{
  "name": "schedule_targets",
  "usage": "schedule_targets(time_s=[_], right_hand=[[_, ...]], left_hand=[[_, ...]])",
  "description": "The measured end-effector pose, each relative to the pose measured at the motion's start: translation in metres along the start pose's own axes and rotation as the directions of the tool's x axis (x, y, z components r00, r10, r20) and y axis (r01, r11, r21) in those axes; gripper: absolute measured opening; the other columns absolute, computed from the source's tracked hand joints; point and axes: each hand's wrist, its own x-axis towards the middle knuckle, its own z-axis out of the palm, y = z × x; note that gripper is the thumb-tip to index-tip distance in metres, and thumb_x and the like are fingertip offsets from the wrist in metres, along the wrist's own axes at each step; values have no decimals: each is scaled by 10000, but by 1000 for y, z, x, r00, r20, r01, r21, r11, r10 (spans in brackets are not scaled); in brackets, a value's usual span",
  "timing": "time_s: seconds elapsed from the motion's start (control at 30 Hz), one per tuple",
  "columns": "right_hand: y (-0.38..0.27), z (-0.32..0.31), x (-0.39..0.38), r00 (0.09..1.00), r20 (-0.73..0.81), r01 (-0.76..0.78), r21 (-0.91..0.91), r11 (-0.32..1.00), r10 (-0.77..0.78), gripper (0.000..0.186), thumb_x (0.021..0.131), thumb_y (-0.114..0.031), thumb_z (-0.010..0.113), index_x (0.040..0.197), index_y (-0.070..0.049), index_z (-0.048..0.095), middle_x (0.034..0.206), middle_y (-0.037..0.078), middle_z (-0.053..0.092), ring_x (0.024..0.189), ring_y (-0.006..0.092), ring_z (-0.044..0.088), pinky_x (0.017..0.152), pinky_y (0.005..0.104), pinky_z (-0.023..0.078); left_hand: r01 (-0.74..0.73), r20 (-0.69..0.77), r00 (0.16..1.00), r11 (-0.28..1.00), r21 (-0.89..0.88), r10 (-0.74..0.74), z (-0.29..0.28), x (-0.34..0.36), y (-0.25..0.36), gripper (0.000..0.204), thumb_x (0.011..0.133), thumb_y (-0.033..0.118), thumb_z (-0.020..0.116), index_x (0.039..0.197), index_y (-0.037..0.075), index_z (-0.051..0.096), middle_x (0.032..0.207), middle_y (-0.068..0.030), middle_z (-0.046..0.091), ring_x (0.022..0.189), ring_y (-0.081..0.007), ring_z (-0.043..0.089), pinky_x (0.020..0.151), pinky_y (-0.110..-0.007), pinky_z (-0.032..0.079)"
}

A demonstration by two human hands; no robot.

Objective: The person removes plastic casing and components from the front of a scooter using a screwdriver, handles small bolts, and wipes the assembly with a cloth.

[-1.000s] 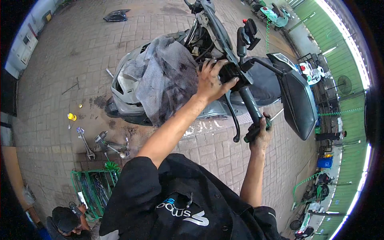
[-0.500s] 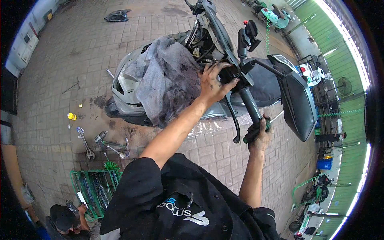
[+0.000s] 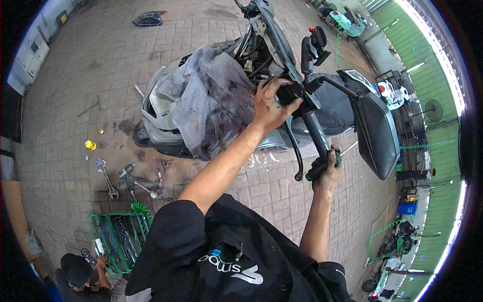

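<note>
My left hand (image 3: 272,104) is closed round a black housing (image 3: 290,94) at the inner end of a scooter's handlebar grip; the fingers lie on its far side and the thumb on its near side. At the outer end of the black grip (image 3: 316,132), my right hand (image 3: 328,173) is closed on a screwdriver (image 3: 317,170) with a dark green and black handle. Its thin shaft points up and right, past the hand. A black brake lever (image 3: 296,148) hangs left of the grip. The mirror (image 3: 376,133) stands to the right.
A stained grey cloth (image 3: 206,95) covers the scooter's front (image 3: 161,108). Tools, among them an adjustable wrench (image 3: 107,179) and an impact wrench (image 3: 128,173), lie on the paving at left. A co-worker (image 3: 78,274) is beside a green tool basket (image 3: 118,231). Other scooters line the right.
Both hands keep their holds on the housing and the screwdriver. The view has shifted very slightly. The co-worker at lower left has moved a little.
</note>
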Motion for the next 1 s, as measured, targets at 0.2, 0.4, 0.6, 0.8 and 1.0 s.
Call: schedule_targets(time_s=[0.2, 0.4, 0.6, 0.8, 1.0], right_hand=[[-2, 4, -2, 1000, -3, 0, -21, 1000, -1, 400, 828, -333, 614, 1107, -89, 463, 612, 27, 471, 467, 114, 467, 406, 237, 383], [4, -3, 2, 1000, -12, 17, 9, 1000, -17, 371, 843, -309, 596, 1100, -68, 477, 607, 37, 483, 464, 120, 476, 396, 246, 380], [4, -2, 2, 1000, -19, -3, 16, 1000, 4, 396, 824, -320, 625, 1096, -68, 486, 617, 28, 481, 465, 125, 473, 396, 248, 373], [-2, 2, -1, 998, -8, -66, 50, 997, 67, 400, 800, -320, 654, 1080, -84, 493, 630, 16, 472, 468, 124, 461, 405, 248, 376], [0, 1, -1, 999, -19, -29, 51, 998, 30, 381, 803, -293, 653, 1073, -76, 495, 654, 20, 487, 471, 116, 464, 419, 248, 394]], left_hand=[[-30, -19, 999, 999, 27, 31, 2, -2, -3, 395, 585, 219, 743, 915, 85, 572, 929, -111, 586, 911, -316, 523, 827, -404, 397], [-40, 23, 999, 989, 141, 37, 1, 4, 3, 399, 586, 263, 736, 899, 91, 560, 885, -83, 595, 907, -307, 520, 813, -412, 397], [-109, 41, 994, 968, 224, 103, 0, 11, 2, 444, 582, 312, 746, 908, 54, 589, 898, -118, 595, 931, -302, 522, 807, -407, 405], [-236, 57, 972, 936, 260, 229, 1, 15, -8, 499, 541, 306, 763, 911, 13, 598, 932, -158, 583, 851, -324, 548, 748, -385, 444], [-211, 107, 976, 935, 284, 187, 4, 20, -5, 524, 477, 374, 746, 854, 35, 614, 888, -117, 567, 890, -297, 530, 753, -415, 412]])
